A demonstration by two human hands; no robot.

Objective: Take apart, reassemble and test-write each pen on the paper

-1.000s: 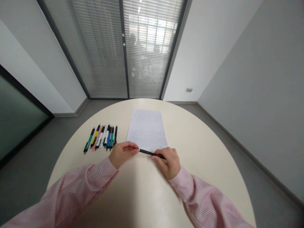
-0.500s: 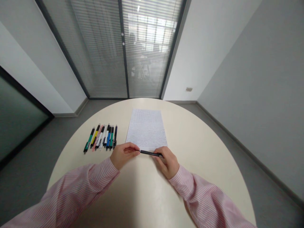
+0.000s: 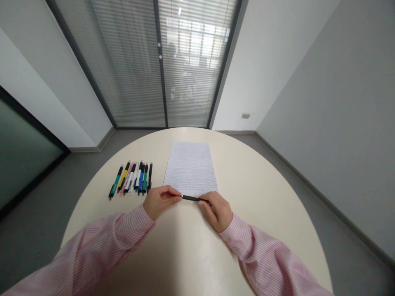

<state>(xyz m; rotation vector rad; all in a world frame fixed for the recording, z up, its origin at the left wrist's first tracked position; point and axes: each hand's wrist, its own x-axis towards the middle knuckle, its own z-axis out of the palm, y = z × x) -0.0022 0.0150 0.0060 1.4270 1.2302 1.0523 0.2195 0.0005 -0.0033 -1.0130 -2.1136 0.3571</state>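
A black pen (image 3: 190, 198) lies level between my two hands, just in front of the near edge of a sheet of paper (image 3: 190, 166) covered in lines of writing. My left hand (image 3: 161, 200) pinches the pen's left end between thumb and fingertips. Closed round the other end is my right hand (image 3: 217, 209), its fingers hiding most of that part. To the left of the paper, several pens (image 3: 135, 179) lie side by side in a row, with green, yellow, pink, white, blue and black barrels.
The round cream table (image 3: 259, 197) fills the lower middle of the view. Beyond its far edge stands a glass partition (image 3: 135, 74) with blinds. White walls (image 3: 333, 107) rise on the right, and a dark-framed frosted panel (image 3: 24, 152) is at the left.
The fingers of my right hand have shifted over the pen's right end and now cover more of it. My left hand, the paper and the row of pens stay put.
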